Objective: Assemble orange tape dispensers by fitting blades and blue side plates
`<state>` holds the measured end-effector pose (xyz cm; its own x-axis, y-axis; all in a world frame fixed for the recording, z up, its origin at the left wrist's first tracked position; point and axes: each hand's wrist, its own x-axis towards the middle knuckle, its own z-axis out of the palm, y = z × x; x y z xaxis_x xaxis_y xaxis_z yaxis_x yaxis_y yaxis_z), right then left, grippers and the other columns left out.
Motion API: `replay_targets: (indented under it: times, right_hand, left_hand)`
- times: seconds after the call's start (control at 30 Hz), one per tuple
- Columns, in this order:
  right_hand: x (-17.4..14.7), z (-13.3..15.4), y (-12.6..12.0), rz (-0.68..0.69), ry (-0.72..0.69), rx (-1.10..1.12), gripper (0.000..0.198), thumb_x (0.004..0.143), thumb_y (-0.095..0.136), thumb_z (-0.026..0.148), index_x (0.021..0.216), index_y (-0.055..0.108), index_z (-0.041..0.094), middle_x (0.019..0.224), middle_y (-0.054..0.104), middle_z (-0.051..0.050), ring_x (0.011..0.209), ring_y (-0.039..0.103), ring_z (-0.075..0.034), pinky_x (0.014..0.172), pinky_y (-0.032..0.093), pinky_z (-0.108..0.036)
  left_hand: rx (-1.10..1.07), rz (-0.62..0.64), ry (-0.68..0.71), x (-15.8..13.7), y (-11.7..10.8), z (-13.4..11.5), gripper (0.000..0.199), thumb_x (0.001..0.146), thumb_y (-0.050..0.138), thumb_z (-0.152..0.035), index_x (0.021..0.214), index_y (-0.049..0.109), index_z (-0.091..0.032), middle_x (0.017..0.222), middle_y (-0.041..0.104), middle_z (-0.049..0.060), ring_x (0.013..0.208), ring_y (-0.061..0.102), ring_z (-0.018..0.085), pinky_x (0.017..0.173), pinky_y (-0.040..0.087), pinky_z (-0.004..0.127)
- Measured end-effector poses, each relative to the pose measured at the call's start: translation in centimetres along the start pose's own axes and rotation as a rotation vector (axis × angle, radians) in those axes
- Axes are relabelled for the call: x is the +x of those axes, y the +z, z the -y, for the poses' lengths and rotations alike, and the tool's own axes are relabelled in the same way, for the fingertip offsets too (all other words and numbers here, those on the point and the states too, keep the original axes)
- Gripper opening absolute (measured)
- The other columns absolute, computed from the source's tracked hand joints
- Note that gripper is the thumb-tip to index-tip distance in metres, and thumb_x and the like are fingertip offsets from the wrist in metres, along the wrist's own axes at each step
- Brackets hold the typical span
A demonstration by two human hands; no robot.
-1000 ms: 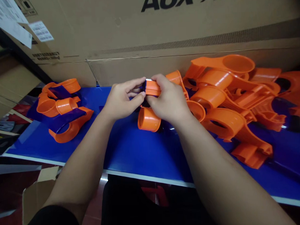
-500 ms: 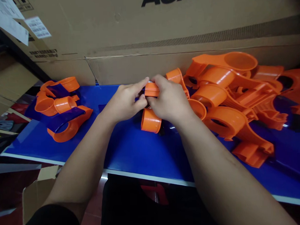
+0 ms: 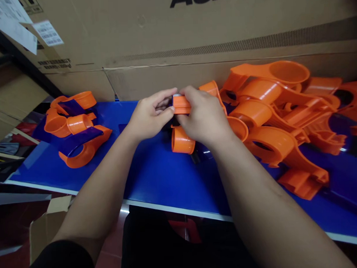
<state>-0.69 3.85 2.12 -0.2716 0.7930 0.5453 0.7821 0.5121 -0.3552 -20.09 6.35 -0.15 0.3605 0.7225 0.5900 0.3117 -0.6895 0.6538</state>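
My right hand (image 3: 203,115) is closed around an orange plastic part (image 3: 181,105), whose squared end sticks out between thumb and fingers. A small whitish ridged edge shows on top of that end. From the left, my left hand (image 3: 150,114) grips the same end, thumb at its front edge and index finger over its top; its other fingers are curled. Below my hands is an orange ring (image 3: 183,140) with a dark piece (image 3: 194,157) beside it. Whether the ring belongs to the held part is hidden by my right hand.
A heap of orange ring-ended plastic parts (image 3: 272,146) lies on the right of the blue table (image 3: 165,181). At left sit several orange parts (image 3: 80,123) with dark blue strips. A large cardboard box (image 3: 152,41) stands behind; an opened carton (image 3: 49,220) is below left.
The left fingers have loosened and spread slightly at the end of the held part. The orange ring below has tilted and risen a little, and more of the dark piece shows.
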Motion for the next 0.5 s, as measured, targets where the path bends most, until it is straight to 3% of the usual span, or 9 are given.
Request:
replay_targets:
  times: [0.37, 0.5]
  right_hand:
    - [-0.2, 1.1, -0.5, 0.043, 0.006, -0.061, 0.029, 0.09, 0.057, 0.02, 0.119, 0.06, 0.023, 0.102, 0.069, -0.01, 0.098, 0.063, -0.03, 0.083, 0.049, -0.041]
    - [-0.2, 1.1, -0.5, 0.045, 0.012, -0.032, 0.027, 0.089, 0.058, 0.02, 0.116, 0.061, 0.024, 0.1, 0.069, -0.009, 0.097, 0.063, -0.03, 0.084, 0.049, -0.041]
  left_hand:
    - [0.084, 0.03, -0.022, -0.5, -0.8, -1.9, 0.054, 0.084, 0.062, -0.014, 0.137, 0.066, -0.024, 0.119, 0.078, 0.002, 0.117, 0.074, 0.025, 0.098, 0.064, 0.038]
    - [0.107, 0.057, -0.101, -0.3, -0.8, -2.6, 0.052, 0.083, 0.062, -0.014, 0.134, 0.068, -0.025, 0.11, 0.079, 0.001, 0.116, 0.074, 0.026, 0.098, 0.062, 0.038]
